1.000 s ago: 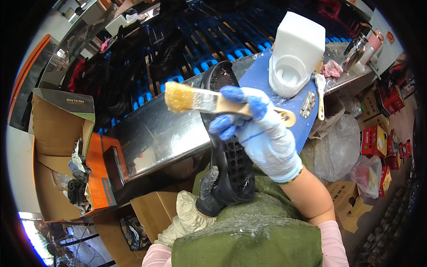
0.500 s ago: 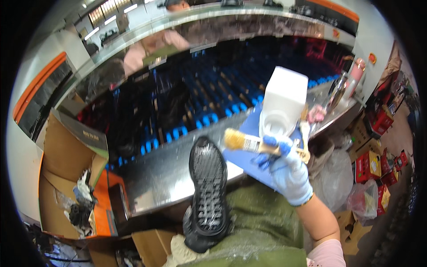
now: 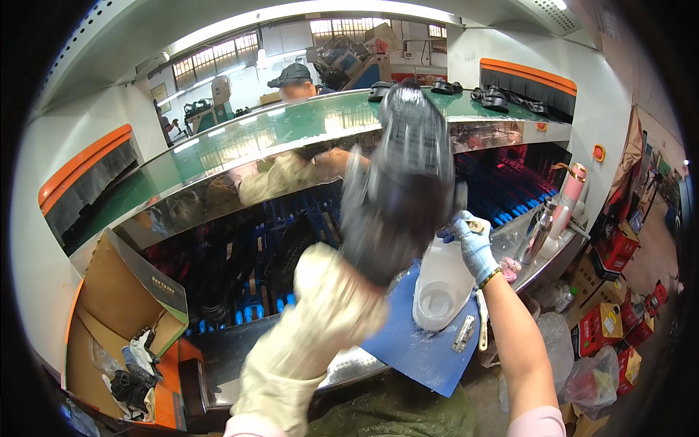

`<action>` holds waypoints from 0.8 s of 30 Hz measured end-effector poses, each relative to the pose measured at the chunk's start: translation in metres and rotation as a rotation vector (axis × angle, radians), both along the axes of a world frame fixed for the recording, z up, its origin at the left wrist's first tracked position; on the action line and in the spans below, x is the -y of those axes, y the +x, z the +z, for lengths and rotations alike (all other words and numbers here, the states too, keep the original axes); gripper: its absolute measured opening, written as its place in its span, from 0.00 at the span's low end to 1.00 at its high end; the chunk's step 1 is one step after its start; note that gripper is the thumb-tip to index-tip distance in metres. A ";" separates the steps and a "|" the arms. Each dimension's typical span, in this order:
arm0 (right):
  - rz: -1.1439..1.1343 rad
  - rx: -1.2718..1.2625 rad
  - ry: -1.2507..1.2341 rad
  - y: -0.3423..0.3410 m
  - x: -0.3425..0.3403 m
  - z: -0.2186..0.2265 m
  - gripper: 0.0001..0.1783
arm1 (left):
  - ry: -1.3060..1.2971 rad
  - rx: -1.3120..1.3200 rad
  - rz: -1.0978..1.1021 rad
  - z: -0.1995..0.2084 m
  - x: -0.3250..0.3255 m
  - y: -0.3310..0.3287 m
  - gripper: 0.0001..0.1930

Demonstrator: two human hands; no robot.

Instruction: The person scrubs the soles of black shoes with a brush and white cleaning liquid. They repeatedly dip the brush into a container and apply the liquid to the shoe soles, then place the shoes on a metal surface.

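Note:
A black shoe (image 3: pixel 411 167), smeared by motion, is raised in front of the machine with its toe end upward. My left hand (image 3: pixel 338 291), in a thick cream glove and sleeve, holds it from below at the heel end; the fingers are hidden. My right hand (image 3: pixel 473 244), in a light blue glove with darker fingertips, is closed round a brush; only the pale end of its handle (image 3: pixel 475 226) shows, and the bristles are out of sight. Just below that hand a white cut-open plastic jug (image 3: pixel 437 302) rests on a blue sheet (image 3: pixel 419 360).
On the sheet lie a small metal plate (image 3: pixel 463 333) and a pale handled tool (image 3: pixel 482 320). Bottles (image 3: pixel 571 186) stand at right. Blue rollers (image 3: pixel 251 313) run inside the machine; a green belt (image 3: pixel 291 131) above carries shoes (image 3: pixel 491 98). A cardboard box (image 3: pixel 116 291) holds gloves. A capped person (image 3: pixel 297 84) stands beyond.
The shoe has gone from low, sole up over my lap, to high before the machine. The view has tilted upward. My right hand keeps the brush, whose bristles have gone from sight.

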State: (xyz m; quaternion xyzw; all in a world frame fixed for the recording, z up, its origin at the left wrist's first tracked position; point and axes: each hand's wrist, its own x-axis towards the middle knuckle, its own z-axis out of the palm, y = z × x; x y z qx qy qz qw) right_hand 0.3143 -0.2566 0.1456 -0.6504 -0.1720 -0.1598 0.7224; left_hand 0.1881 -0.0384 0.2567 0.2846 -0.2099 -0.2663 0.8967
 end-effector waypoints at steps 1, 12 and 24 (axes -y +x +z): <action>0.088 -0.035 0.101 0.004 -0.013 0.003 0.12 | 0.013 0.066 0.007 0.020 0.012 0.027 0.37; 0.162 -0.024 0.087 -0.006 -0.016 0.018 0.17 | 1.255 0.864 0.885 -0.157 -0.095 0.116 0.28; 0.089 0.002 0.004 -0.009 -0.008 0.012 0.20 | 1.984 -0.269 0.803 -0.198 -0.250 0.137 0.24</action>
